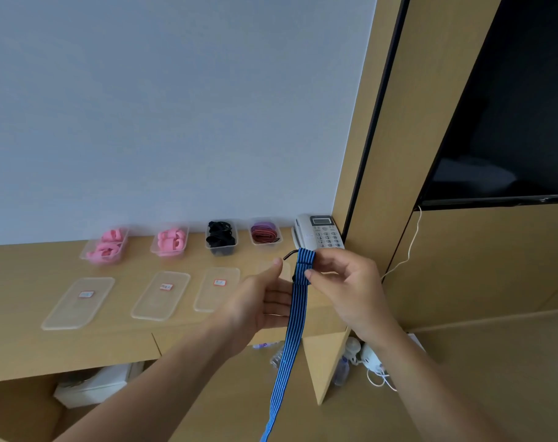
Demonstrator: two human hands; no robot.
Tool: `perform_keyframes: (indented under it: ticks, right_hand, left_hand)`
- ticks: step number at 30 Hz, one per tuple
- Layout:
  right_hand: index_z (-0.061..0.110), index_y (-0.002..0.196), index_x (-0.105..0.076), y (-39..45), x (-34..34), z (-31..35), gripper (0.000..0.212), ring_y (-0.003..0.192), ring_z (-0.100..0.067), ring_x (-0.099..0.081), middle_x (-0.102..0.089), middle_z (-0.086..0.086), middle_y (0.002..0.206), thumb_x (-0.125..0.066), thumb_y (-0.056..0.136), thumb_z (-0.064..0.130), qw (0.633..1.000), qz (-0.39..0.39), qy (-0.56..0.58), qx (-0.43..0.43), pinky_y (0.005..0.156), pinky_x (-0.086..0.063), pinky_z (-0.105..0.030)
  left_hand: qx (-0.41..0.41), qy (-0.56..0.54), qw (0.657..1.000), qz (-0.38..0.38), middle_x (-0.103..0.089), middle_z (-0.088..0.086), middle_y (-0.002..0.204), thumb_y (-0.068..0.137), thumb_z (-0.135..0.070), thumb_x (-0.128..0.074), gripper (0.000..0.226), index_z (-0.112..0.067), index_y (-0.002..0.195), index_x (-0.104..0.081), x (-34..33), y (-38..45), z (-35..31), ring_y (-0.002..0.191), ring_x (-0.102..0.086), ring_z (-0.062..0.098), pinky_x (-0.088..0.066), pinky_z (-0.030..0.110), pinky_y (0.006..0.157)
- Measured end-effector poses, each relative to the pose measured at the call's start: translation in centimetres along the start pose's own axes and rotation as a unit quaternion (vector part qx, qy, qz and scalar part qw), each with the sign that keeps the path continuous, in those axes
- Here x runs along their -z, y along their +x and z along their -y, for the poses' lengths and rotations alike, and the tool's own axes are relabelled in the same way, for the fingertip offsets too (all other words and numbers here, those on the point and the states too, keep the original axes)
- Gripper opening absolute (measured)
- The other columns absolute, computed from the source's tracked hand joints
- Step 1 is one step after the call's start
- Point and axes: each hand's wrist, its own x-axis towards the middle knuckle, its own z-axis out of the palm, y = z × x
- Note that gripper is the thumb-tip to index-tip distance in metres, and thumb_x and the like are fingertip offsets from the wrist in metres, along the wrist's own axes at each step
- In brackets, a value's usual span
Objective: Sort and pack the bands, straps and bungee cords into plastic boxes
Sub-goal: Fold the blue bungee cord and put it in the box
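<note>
A blue striped flat bungee cord (291, 333) with a black hook hangs from above the desk's right end down past the frame's bottom. My right hand (344, 282) pinches its folded top end. My left hand (258, 301) is held open beside the cord, palm toward it, thumb up. Along the wall stand plastic boxes: two with pink bands (107, 245) (170, 240), one with black straps (221, 237), one with a red and purple cord (264, 234).
Three clear lids (80, 301) (161, 295) (217, 288) lie on the wooden desk (32, 339) in front of the boxes; a fourth sits behind my hands. A white telephone (319, 232) stands at the desk's right end. A dark screen (500, 122) hangs on the right.
</note>
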Motion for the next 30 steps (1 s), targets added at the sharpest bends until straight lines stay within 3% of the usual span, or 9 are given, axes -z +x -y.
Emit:
perform_keyframes:
  ticks: [4, 9, 13, 18, 21, 23, 26, 28, 30]
  right_hand:
    - [0.016, 0.099, -0.077, -1.0, -0.2, 0.0, 0.033, 0.087, -0.009, -0.074, -0.078, 0.005, 0.093, -0.075, 0.08, -0.011, 0.996, -0.009, -0.046, 0.078, 0.081, -0.057, -0.02]
    - [0.005, 0.092, -0.078, -2.0, -0.3, -0.9, 0.035, 0.096, -0.01, -0.072, -0.076, 0.0, 0.099, -0.074, 0.07, -0.021, 0.97, -0.005, -0.138, 0.199, 0.086, -0.058, -0.029]
    - [0.003, 0.088, -0.079, -2.3, -0.4, -1.7, 0.031, 0.102, -0.016, -0.072, -0.076, -0.005, 0.102, -0.076, 0.07, -0.022, 0.957, -0.014, -0.157, 0.242, 0.09, -0.058, -0.033]
    - [0.005, 0.089, -0.08, -2.4, -0.5, -2.0, 0.03, 0.108, -0.015, -0.071, -0.076, -0.003, 0.105, -0.073, 0.075, -0.02, 0.946, -0.017, -0.193, 0.259, 0.093, -0.057, -0.032]
    - [0.012, 0.098, -0.079, -2.8, -0.7, -1.9, 0.033, 0.105, -0.007, -0.071, -0.076, 0.004, 0.106, -0.071, 0.08, -0.014, 0.969, -0.044, -0.142, 0.196, 0.088, -0.058, -0.026]
    - [0.021, 0.106, -0.077, -2.8, -0.8, -1.8, 0.032, 0.098, -0.006, -0.071, -0.075, 0.01, 0.103, -0.074, 0.084, -0.003, 0.992, -0.054, -0.084, 0.08, 0.082, -0.059, -0.024]
    - [0.02, 0.115, -0.074, -1.9, -0.9, -1.9, 0.03, 0.092, -0.009, -0.072, -0.077, 0.007, 0.096, -0.076, 0.087, 0.011, 0.996, -0.004, -0.033, -0.085, 0.085, -0.061, -0.036]
    - [0.022, 0.113, -0.075, -1.4, -1.0, -1.8, 0.03, 0.092, -0.015, -0.074, -0.078, 0.001, 0.095, -0.075, 0.087, 0.007, 0.992, 0.028, 0.023, -0.122, 0.085, -0.061, -0.04]
    - [0.028, 0.104, -0.078, -1.2, -1.1, -1.6, 0.031, 0.088, -0.02, -0.075, -0.078, -0.002, 0.091, -0.076, 0.085, 0.004, 0.991, 0.046, 0.051, -0.117, 0.08, -0.061, -0.038]
  left_hand:
    - [0.024, -0.062, 0.998, 0.008, -0.077, 0.019, 0.097, 0.096, -0.05, -0.058, 0.054, 0.001, 0.096, -0.075, -0.1, -0.3, -0.7, 0.079, -0.075, 0.029, -0.059, 0.034, 0.062]
    - [-0.013, -0.051, 0.998, 0.027, -0.073, 0.016, 0.094, 0.093, -0.031, -0.068, 0.034, 0.001, 0.104, -0.076, 0.3, 0.0, -0.9, 0.085, -0.068, 0.028, -0.061, 0.037, 0.076]
    - [-0.049, -0.043, 0.997, 0.047, -0.075, 0.018, 0.093, 0.092, -0.017, -0.068, 0.018, -0.004, 0.095, -0.08, 0.7, 0.2, -0.5, 0.082, -0.073, 0.025, -0.06, 0.033, 0.07]
    - [-0.081, -0.027, 0.996, 0.03, -0.075, 0.025, 0.096, 0.095, -0.006, -0.063, 0.017, 0.003, 0.105, -0.075, 0.5, 0.3, -0.4, 0.08, -0.074, 0.029, -0.06, 0.033, 0.068]
    - [-0.129, 0.026, 0.991, -0.019, -0.075, 0.024, 0.098, 0.097, -0.005, -0.062, 0.018, 0.002, 0.109, -0.073, 0.1, 0.3, -0.4, 0.08, -0.071, 0.031, -0.06, 0.037, 0.073]
    - [-0.163, 0.058, 0.984, -0.051, -0.076, 0.021, 0.097, 0.097, -0.003, -0.062, 0.016, 0.001, 0.109, -0.072, -0.1, 0.2, -0.5, 0.082, -0.074, 0.032, -0.061, 0.04, 0.075]
    - [-0.199, 0.074, 0.975, -0.065, -0.077, 0.018, 0.097, 0.096, 0.001, -0.063, 0.016, -0.001, 0.107, -0.073, -0.4, 0.1, -0.8, 0.091, -0.074, 0.038, -0.061, 0.049, 0.083]
    - [-0.219, 0.079, 0.97, -0.064, -0.078, 0.016, 0.098, 0.095, 0.003, -0.063, 0.017, -0.003, 0.106, -0.074, -0.4, 0.0, -1.0, 0.093, -0.074, 0.038, -0.062, 0.048, 0.084]
    - [-0.241, 0.092, 0.964, -0.056, -0.079, 0.014, 0.096, 0.095, 0.006, -0.061, 0.02, -0.004, 0.105, -0.076, -0.4, -0.1, -1.1, 0.086, -0.075, 0.03, -0.063, 0.037, 0.077]
